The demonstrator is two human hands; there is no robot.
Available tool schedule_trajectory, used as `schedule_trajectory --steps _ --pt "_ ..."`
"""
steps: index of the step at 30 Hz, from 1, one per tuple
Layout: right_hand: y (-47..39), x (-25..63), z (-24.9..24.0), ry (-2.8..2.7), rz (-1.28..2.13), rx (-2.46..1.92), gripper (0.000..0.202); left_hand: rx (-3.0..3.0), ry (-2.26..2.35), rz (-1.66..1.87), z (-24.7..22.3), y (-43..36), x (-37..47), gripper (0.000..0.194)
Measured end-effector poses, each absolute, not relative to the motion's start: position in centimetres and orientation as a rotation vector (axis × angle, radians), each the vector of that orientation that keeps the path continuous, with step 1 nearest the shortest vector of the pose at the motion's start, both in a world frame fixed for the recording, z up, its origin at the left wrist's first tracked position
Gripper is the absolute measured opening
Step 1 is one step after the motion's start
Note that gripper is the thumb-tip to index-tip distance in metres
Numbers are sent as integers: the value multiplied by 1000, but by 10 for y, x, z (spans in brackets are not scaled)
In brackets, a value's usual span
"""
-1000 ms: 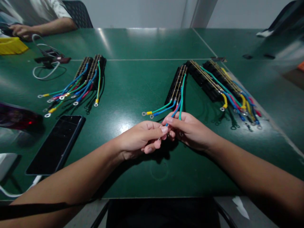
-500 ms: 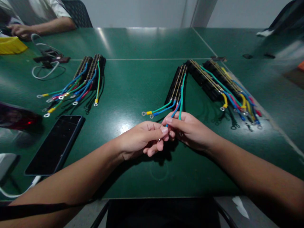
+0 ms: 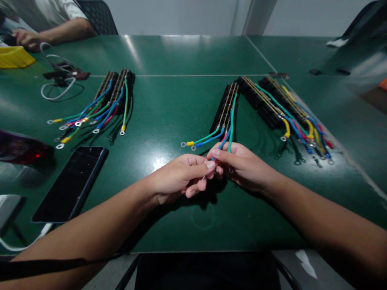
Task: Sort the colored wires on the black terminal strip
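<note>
Straight ahead lies a black terminal block (image 3: 224, 105) with brass-coloured strips and several coloured wires at its near end. My right hand (image 3: 242, 165) is closed, pinching a blue wire (image 3: 223, 141) between thumb and forefinger. Beside it my left hand (image 3: 187, 173) is closed at the same wire's end, where a bit of metal shows under the fingers. The exact tip is hidden. A green wire (image 3: 231, 128) runs down behind my right thumb. To the left, a green wire with a yellow sleeve (image 3: 190, 143) and another blue wire (image 3: 207, 140) end in ring terminals.
More wired terminal blocks lie at the right (image 3: 263, 102) and left (image 3: 121, 90). A phone (image 3: 71, 185), a bottle with dark red contents (image 3: 24, 147) and a white cable (image 3: 72, 82) are on the left. Another person's hand (image 3: 27, 38) rests near a yellow container (image 3: 15, 57).
My left fingers have shifted slightly at the wire's end. My right hand and the terminal blocks stay almost where they were.
</note>
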State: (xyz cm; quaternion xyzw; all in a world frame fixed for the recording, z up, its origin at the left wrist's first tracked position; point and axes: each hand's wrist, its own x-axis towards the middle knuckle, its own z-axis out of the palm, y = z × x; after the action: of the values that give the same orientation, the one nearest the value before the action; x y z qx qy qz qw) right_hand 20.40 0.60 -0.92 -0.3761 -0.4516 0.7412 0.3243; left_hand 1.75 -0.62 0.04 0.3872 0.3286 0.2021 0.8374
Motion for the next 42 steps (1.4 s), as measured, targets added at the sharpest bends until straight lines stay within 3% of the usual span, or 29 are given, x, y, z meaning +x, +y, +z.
schedule_trajectory --steps 42 --pt "5 204 -8 -1199 1959 -968 26 847 670 394 3 -7 19 29"
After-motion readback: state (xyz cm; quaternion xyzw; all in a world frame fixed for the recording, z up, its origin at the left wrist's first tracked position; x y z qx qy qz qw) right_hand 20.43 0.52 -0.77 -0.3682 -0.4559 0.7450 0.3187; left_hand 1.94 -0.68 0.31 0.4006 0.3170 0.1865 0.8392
